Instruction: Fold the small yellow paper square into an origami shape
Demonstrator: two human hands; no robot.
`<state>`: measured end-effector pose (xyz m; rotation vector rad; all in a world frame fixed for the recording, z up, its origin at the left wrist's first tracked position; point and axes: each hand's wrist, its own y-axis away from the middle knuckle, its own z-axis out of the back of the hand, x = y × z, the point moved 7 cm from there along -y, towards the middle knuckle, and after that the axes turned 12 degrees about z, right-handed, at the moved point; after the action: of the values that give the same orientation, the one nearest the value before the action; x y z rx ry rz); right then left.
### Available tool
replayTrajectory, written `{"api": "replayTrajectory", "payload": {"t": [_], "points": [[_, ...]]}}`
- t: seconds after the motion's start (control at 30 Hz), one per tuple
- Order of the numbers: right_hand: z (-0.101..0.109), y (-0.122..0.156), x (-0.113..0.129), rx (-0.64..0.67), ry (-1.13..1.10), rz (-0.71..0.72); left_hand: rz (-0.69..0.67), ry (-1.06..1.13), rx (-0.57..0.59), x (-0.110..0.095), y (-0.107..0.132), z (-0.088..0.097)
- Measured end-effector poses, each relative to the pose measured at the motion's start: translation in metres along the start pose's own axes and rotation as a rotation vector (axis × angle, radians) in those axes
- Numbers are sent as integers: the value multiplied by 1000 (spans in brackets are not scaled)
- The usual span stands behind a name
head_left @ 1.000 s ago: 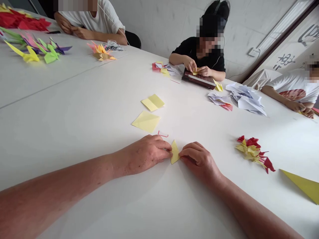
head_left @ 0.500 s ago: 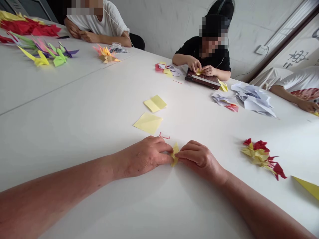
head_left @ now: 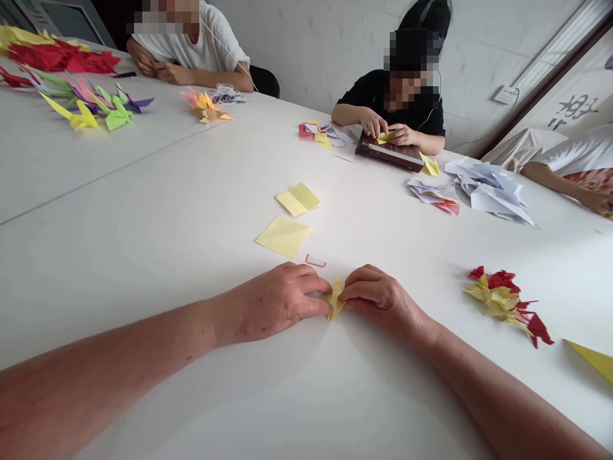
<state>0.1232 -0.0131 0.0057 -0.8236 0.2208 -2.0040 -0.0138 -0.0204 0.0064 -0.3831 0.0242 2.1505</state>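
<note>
A small piece of folded yellow origami paper [head_left: 336, 298] stands in a narrow pointed shape on the white table [head_left: 143, 396]. My left hand [head_left: 272, 303] grips its left side, and my right hand [head_left: 383, 296] pinches it from the right. The fingers of both hands nearly meet around it, hiding part of the fold. Just beyond my left hand lie a small red-edged paper strip [head_left: 315, 260] and a yellow paper square [head_left: 283, 236]. Behind that square is a folded yellow sheet [head_left: 297, 199].
To the right lie a bunch of red and yellow paper cranes [head_left: 500, 300] and a yellow paper triangle [head_left: 594, 360]. Farther off are a white paper heap [head_left: 488, 191], a co-worker's hands folding paper on a dark board [head_left: 390, 152], and colourful cranes [head_left: 96, 105].
My hands have come closer together around the yellow paper, which now looks narrower. The view has shifted slightly, moving the table items to the right.
</note>
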Motion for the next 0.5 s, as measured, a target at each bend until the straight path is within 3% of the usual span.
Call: {"api": "replayTrajectory", "payload": {"t": [0.3,0.5], "points": [[-1,0,-4,28,-10,-61,-16,-16,14,-1,1,0],[-5,3,-10,-63,14,-230,-29,7,-9,-2,1,1]]}}
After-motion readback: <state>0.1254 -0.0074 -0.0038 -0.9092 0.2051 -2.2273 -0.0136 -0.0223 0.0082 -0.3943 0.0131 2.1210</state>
